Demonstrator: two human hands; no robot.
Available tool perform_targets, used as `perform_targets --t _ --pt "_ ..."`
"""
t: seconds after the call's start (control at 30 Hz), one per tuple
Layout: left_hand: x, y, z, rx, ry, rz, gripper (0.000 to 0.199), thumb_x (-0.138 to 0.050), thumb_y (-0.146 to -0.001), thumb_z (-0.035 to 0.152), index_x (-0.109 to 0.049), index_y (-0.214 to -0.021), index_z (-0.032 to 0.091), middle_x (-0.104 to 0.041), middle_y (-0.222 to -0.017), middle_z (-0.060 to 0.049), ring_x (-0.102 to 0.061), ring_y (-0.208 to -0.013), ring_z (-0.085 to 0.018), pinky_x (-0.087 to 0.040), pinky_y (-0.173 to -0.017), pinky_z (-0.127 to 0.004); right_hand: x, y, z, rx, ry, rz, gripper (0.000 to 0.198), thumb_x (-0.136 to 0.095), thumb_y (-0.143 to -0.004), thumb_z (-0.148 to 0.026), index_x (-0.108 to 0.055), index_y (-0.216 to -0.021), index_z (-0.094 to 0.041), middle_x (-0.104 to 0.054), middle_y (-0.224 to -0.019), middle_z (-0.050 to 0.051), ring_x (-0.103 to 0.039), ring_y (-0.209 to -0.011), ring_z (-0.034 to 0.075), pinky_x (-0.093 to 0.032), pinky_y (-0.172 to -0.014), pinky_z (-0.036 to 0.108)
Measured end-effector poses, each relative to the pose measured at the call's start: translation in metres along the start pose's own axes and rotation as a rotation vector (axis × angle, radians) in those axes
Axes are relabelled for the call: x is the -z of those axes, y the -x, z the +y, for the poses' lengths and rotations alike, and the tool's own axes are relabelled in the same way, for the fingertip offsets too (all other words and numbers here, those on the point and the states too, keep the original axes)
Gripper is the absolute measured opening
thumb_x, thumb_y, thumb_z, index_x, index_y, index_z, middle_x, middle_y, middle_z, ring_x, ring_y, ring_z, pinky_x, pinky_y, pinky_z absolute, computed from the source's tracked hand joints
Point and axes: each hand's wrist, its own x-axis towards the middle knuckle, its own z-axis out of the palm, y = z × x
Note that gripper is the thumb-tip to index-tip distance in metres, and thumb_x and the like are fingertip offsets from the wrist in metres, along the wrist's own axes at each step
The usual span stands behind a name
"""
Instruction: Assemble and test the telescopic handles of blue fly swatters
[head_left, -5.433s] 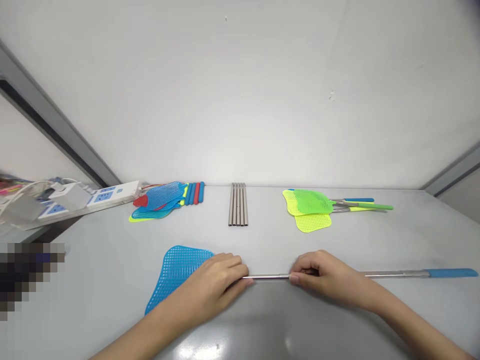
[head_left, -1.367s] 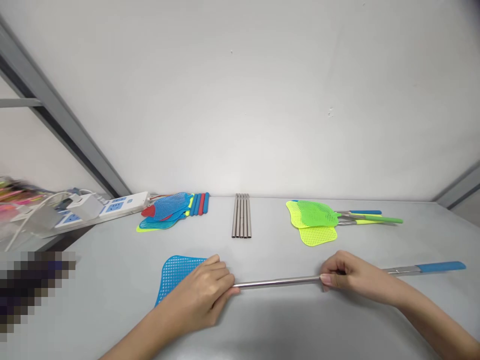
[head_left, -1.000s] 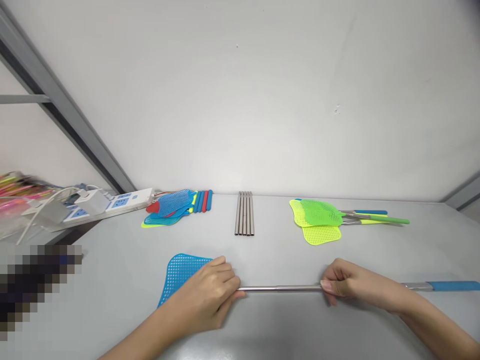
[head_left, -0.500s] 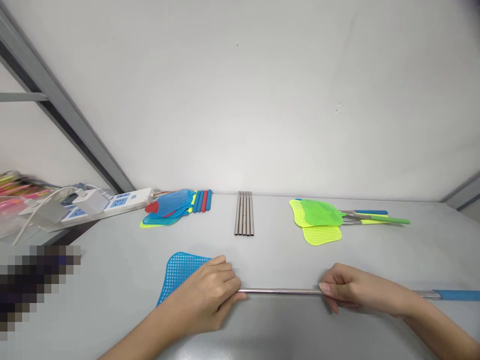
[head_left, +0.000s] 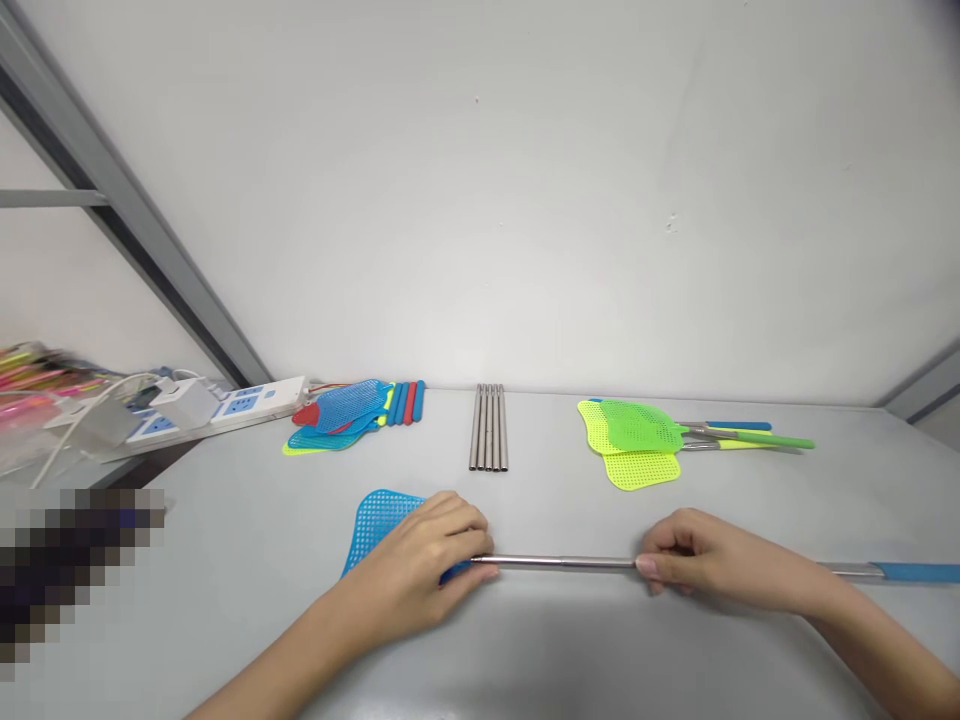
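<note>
A fly swatter (head_left: 379, 523) with a blue mesh head, a telescopic metal rod and a blue grip lies crosswise in front of me, the rod drawn out. My left hand (head_left: 431, 550) is closed around the joint of head and rod and hides part of the mesh. My right hand (head_left: 694, 558) pinches the rod farther right between thumb and fingers. Past that wrist, the swatter's blue handle (head_left: 919, 572) runs to the right edge of the view.
Several metal rods (head_left: 488, 428) lie side by side at the back. Left of them are swatter heads (head_left: 349, 408) and short coloured handles (head_left: 409, 402). Whole green and yellow swatters (head_left: 637, 435) lie at right. A power strip (head_left: 255, 405) with plugged-in chargers sits at the left edge.
The blue swatter has shifted slightly away from me, and its head to the right. My left hand has moved right and a little up with it; both hands keep their hold.
</note>
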Motion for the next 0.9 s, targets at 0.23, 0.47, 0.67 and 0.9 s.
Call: perform_targets --t 0.23,0.47,0.67,0.9 --pt "0.003 0.001 -0.021 0.229 -0.123 0.272 0.036 -0.05 -0.082 0.034 -0.043 -0.116 0.025 -0.037 -0.126 -0.007 -0.034 -0.116 -0.024 -0.03 -0.096 -0.044 0.005 0.002 0.001 0.028 0.014 0.098 0.035 -0.044 -0.082 -0.045 -0.058 -0.068 -0.015 -0.03 -0.055 -0.004 -0.026 -0.051 0.008 -0.019 -0.046 0.022" --pt "-0.002 -0.002 -0.042 0.668 -0.044 0.597 0.052 -0.046 -0.079 0.046 -0.035 -0.122 0.02 -0.041 -0.124 -0.009 -0.037 -0.116 -0.025 -0.031 -0.097 -0.042 0.007 0.004 0.001 0.021 0.023 0.121 0.035 -0.044 -0.082 -0.044 -0.055 -0.065 -0.015 -0.026 -0.055 -0.005 -0.023 -0.051 0.008 -0.018 -0.047 0.022" --pt "-0.005 0.0 -0.041 0.931 0.171 0.435 0.042 -0.044 -0.074 0.053 -0.049 -0.105 0.024 -0.059 -0.099 -0.002 -0.056 -0.09 -0.023 -0.043 -0.078 -0.034 0.001 -0.004 0.009 0.031 0.052 0.104 0.037 -0.039 -0.084 -0.044 -0.057 -0.069 -0.016 -0.027 -0.054 -0.005 -0.026 -0.051 0.009 -0.02 -0.047 0.022" --pt "-0.01 0.001 -0.031 0.948 0.146 0.526 0.036 -0.046 -0.072 0.053 -0.051 -0.093 0.023 -0.06 -0.085 0.0 -0.057 -0.077 -0.02 -0.043 -0.068 -0.03 -0.011 -0.013 0.015 0.016 -0.041 0.092 0.036 -0.04 -0.084 -0.038 -0.051 -0.06 -0.014 -0.029 -0.054 -0.004 -0.028 -0.05 0.008 -0.023 -0.047 0.021"
